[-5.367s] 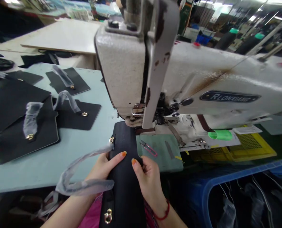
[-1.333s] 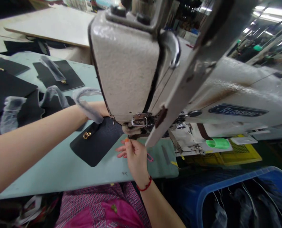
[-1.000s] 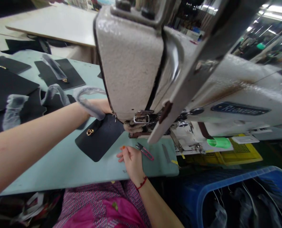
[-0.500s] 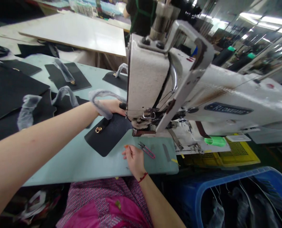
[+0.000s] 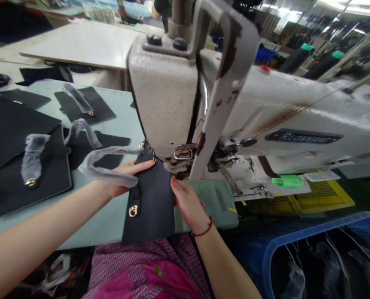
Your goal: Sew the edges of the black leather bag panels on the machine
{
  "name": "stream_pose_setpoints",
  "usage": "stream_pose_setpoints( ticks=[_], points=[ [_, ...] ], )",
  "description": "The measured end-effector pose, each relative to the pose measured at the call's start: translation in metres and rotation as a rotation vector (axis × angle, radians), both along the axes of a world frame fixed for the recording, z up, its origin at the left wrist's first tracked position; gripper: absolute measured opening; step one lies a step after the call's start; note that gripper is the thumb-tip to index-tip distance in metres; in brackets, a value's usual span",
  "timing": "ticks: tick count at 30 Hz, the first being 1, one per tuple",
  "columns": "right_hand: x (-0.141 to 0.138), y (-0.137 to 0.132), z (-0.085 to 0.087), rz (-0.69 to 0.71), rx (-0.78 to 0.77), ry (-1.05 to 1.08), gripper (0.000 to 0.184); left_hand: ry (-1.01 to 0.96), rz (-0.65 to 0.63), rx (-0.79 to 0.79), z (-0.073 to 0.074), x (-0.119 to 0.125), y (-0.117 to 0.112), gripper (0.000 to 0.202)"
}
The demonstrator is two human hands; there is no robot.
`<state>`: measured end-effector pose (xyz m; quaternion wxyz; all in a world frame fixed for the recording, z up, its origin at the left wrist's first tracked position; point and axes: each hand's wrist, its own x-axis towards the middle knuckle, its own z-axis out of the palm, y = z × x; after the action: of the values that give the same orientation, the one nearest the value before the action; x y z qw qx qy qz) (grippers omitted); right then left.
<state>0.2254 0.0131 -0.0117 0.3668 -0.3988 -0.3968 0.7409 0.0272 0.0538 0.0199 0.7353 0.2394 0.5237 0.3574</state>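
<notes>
"Where do I find the black panel [image 5: 155, 199]?"

"I see it below centre, top end at the sewing machine [image 5: 166, 99]. Earlier it lay slanted; now it runs almost straight down, past the table [image 5: 100, 224] edge."

"And the hands?"

"The left hand [image 5: 127, 168], earlier partly hidden, pinches its left edge. The right hand [image 5: 188, 201], earlier off it, pinches its right."

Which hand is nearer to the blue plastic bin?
Right. The right hand holds the black panel by its right edge, left of the blue plastic bin; the left hand is farther, at the panel's left side.
</notes>
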Motion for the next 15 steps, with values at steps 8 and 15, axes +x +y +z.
stream_pose_setpoints(
  ticks=[8,15],
  points=[
    [-0.001,0.004,0.003,-0.034,0.086,-0.143,0.043,-0.053,-0.154,-0.070,-0.014,0.000,-0.006,0.043],
    [-0.002,0.000,0.012,-0.084,0.277,-0.423,0.047,-0.072,-0.061,-0.103,-0.018,0.003,-0.007,0.047]
  ],
)
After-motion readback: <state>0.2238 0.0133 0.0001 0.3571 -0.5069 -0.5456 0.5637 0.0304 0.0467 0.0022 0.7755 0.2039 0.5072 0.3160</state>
